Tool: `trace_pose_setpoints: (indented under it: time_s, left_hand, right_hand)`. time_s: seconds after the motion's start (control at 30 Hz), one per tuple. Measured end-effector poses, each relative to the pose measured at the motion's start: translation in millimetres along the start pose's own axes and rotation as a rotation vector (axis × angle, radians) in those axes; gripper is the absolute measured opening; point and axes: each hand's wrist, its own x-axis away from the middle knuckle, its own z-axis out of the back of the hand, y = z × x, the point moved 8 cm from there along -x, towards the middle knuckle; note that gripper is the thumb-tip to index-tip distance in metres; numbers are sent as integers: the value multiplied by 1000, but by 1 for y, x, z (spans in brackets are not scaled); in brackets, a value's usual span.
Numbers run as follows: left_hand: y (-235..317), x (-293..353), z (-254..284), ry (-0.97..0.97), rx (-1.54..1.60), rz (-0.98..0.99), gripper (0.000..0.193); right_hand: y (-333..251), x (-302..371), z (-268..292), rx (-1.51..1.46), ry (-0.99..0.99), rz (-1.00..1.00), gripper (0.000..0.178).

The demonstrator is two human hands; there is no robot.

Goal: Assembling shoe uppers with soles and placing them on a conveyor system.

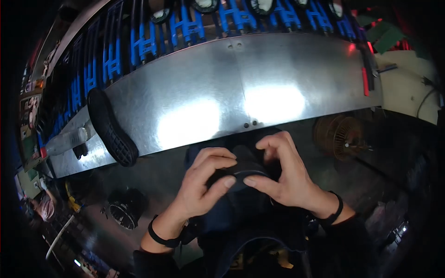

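Observation:
Below the front edge of the metal table, I hold a dark, curved piece point(245, 163) between both hands. It looks smooth and black, but its lower part blends into my dark clothing, and its kind is hard to tell. My left hand point(204, 178) grips its left side, thumb on the near edge and fingers curled over it. On the other side, my right hand point(285, 173) has its thumb pressed to the near edge, with the fingers arched above. A black shoe sole point(112, 127) lies on the table at the left, its gridded heel end jutting past the front edge.
A row of blue metal holders point(187, 25) lines the table's far side. On the metal table point(222, 74), a clear bottle point(67, 141) lies at left and a red-handled tool point(365, 81) at right. A round rusty-brown caged thing point(337, 135) stands beyond the right hand. A person point(46, 206) is far left.

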Motion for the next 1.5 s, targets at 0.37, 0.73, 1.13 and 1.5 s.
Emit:
trace_pose_setpoints:
  time_s: [0.37,0.73,1.13,1.5]
  left_hand:
    - [52,75,-50,286,295,68,92]
    - [-27,77,35,590,673,73,72]
    - [-50,124,-44,473,766,4,73]
    - [-69,161,-95,-216,-180,629,66]
  right_hand:
    - [-65,72,-31,-590,107,451,30]
    - [-56,9,-51,-298,285,399,73]
    - [-22,104,-77,-25,54,359,87]
    - [-12,155,81,54,592,366,38]
